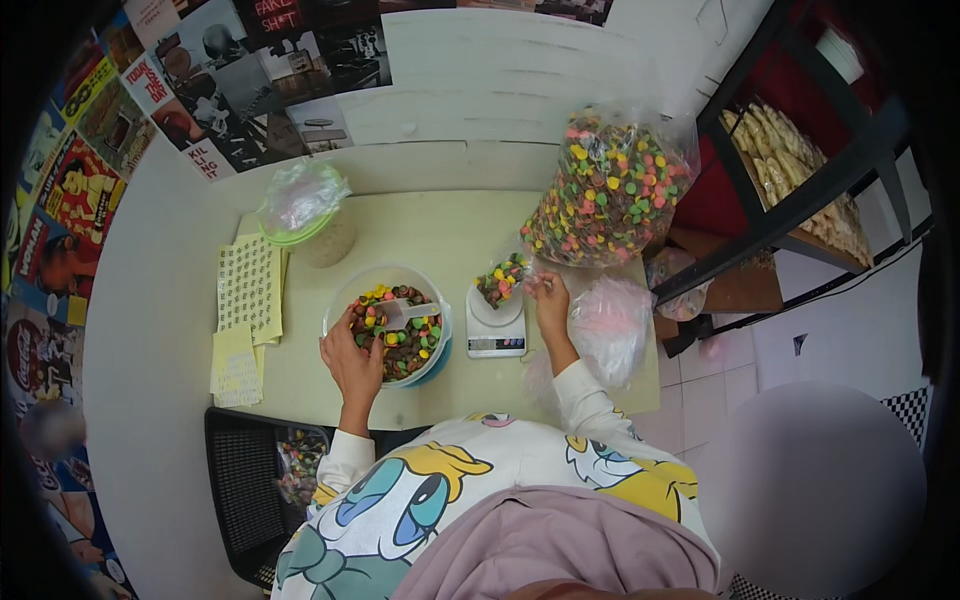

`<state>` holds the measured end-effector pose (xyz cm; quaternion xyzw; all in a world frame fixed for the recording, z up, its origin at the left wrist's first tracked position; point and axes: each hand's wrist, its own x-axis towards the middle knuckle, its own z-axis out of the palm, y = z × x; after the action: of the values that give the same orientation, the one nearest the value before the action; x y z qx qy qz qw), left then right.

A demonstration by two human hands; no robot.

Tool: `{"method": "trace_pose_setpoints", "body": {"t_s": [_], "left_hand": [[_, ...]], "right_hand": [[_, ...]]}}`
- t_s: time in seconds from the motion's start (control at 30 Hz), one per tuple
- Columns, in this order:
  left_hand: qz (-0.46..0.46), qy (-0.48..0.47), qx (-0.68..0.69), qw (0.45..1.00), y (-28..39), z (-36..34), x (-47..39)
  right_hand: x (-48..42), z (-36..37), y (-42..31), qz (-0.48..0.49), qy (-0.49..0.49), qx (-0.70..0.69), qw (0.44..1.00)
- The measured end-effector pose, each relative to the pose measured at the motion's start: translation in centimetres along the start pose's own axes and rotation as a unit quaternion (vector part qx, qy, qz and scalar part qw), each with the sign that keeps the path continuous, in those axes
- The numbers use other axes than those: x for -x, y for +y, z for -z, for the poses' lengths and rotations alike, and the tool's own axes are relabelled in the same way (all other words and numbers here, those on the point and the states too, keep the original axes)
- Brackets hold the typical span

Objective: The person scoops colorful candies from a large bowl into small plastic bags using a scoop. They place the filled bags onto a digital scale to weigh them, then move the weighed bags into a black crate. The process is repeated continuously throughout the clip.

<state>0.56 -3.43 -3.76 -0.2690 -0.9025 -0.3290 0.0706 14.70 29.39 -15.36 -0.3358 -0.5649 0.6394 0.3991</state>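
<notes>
My left hand (352,360) reaches into a round plastic tub (442,349) of colourful button-shaped sweets (405,356), its fingers on the sweets beside a clear scoop (405,313) that lies on top. With its fingertips, my right hand (550,296) pinches the edge of a small clear plastic bag (502,281) partly filled with the same sweets. That bag rests on the round platform of a white kitchen scale (496,322). Whether the left fingers grip any sweets cannot be told.
A large clear sack (611,187) of sweets stands at the back right. Empty plastic bags (615,322) lie right of my right hand. Left are a green-lidded jar (322,236) and yellow sticker sheets (251,289). A black basket (232,480) holding filled bags stands below the table's near left edge.
</notes>
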Motion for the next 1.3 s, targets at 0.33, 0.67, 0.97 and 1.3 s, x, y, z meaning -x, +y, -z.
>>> {"method": "trace_pose_setpoints", "body": {"t_s": [0.33,0.67,0.97,1.3], "left_hand": [[-0.039,0.030,-0.048,0.998,0.4,-0.2,-0.1],[-0.035,0.032,-0.066,0.997,0.2,-0.4,0.0],[-0.020,0.015,-0.060,0.998,0.6,-0.2,-0.1],[-0.004,0.004,-0.044,0.999,0.0,-0.3,0.1]], "right_hand": [[3.6,4.4,4.4,-0.135,-0.022,0.086,0.987],[4.0,12.1,4.2,-0.133,0.081,0.117,0.981],[4.3,15.1,2.7,-0.144,0.143,0.118,0.972],[2.9,10.6,4.8,-0.059,0.025,0.195,0.979]]}}
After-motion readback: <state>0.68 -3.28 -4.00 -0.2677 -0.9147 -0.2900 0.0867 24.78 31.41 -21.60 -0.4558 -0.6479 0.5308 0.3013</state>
